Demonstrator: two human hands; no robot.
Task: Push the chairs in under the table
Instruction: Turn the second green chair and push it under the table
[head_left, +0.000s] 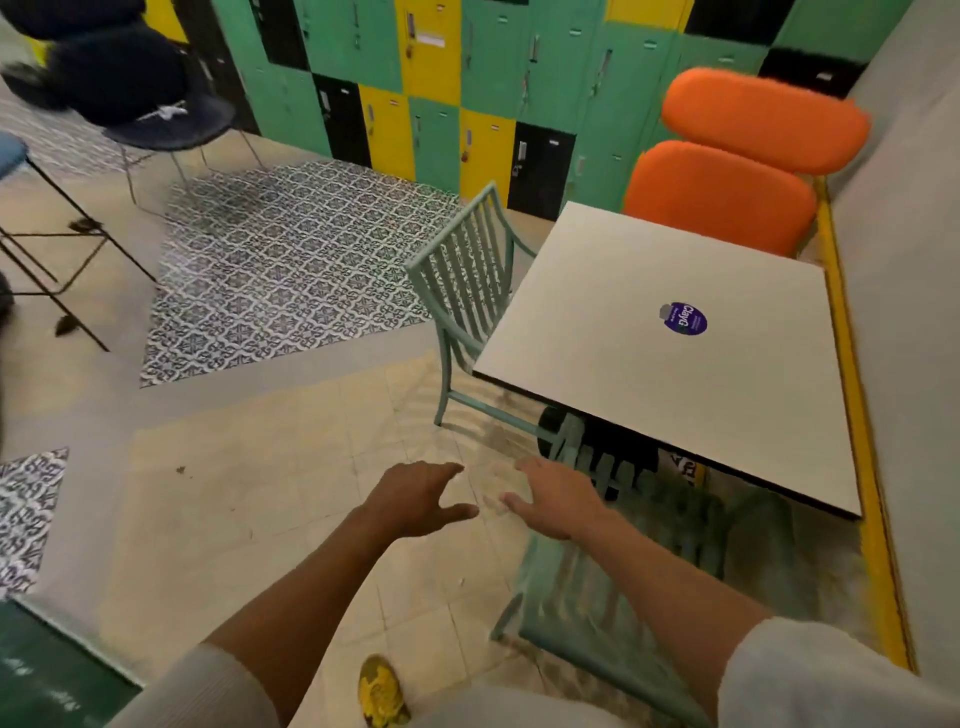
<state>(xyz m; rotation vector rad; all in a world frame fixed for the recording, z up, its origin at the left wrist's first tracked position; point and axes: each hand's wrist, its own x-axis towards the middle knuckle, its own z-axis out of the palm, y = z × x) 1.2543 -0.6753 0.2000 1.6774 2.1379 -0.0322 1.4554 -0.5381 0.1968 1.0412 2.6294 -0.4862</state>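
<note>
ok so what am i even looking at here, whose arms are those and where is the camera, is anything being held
This is one picture from a wide-angle camera worn on a person's head, looking forward and down, so the two arms at the bottom are that person's own. The left hand and right hand are both open with fingers spread, reaching forward. Neither holds anything.

Ahead is a square white table with only a round purple sticker on it. A green slatted chair stands at its left side, seat tucked under. A second green chair, blurred, is right below the right hand at the near side. Orange padded seating sits behind the table, with coloured lockers beyond.
</note>
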